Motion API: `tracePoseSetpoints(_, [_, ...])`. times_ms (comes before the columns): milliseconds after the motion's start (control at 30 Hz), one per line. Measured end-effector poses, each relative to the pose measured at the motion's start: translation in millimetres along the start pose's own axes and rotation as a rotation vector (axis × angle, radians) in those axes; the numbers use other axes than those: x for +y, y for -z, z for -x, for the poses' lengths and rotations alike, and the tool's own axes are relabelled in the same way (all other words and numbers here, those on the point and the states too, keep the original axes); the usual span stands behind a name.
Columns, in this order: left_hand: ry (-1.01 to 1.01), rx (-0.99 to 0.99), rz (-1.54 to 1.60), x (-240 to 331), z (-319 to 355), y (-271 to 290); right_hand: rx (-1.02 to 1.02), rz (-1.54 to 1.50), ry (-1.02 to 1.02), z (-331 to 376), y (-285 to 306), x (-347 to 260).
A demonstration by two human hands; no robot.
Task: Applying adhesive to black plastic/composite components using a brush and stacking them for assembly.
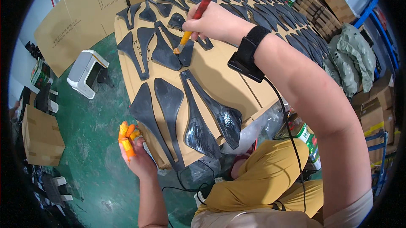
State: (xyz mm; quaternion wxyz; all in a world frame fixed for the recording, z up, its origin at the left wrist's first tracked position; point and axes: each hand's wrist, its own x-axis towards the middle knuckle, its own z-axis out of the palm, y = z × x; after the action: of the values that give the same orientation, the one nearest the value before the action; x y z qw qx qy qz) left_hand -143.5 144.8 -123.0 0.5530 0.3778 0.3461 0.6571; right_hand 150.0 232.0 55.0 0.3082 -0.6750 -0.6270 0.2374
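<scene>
My right hand (203, 23), raised over the cardboard-covered table, grips a paintbrush (186, 38) with a red handle and a yellow lower part. Its bristles touch a black forked piece (167, 54), shaped like a bicycle saddle shell. Closer to me lies another forked black piece (230, 122), its two wide ends wet-looking and glossy. Left of it rests a duller one (146, 105). My left hand (137, 156) is beside the table's near left corner, with orange coverings on several fingers. Those fingers are bent but apart, and I see nothing held in them.
Rows of similar black pieces (270, 12) cover the far side of the cardboard (220, 69). A white stool (86, 71) stands at left on the green floor. Cartons and grey bags (349, 59) line the right. A cable (292, 135) hangs from my right wrist; another person sits beyond the table.
</scene>
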Motion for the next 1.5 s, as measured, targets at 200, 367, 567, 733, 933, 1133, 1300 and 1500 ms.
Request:
tracePoseSetpoints(200, [0.022,-0.007,-0.025,-2,0,1,-0.064,0.118,0.017,6,-1,-20])
tracePoseSetpoints(367, [-0.014,-0.033,-0.015,-1,0,2,-0.053,0.206,0.062,6,1,-20])
tracePoseSetpoints(567, [-0.063,-0.017,-0.053,13,-8,9,0.000,0.229,0.314,6,-13,-5])
tracePoseSetpoints(733, [-0.129,-0.022,-0.089,16,-13,13,0.030,0.183,0.237,4,-11,-11])
tracePoseSetpoints(933, [-0.038,-0.018,-0.060,11,-3,8,0.064,-0.073,0.029,-15,-9,-9])
tracePoseSetpoints(1133, [0.011,0.022,-0.063,6,3,-3,0.128,-0.156,-0.053,-36,-10,-3])
tracePoseSetpoints(1300, [-0.010,0.011,-0.077,1,6,-5,0.111,-0.113,-0.052,-38,-10,-6])
tracePoseSetpoints(1500, [-0.013,0.007,-0.162,1,6,-3,0.038,0.024,-0.076,-40,-9,-15])
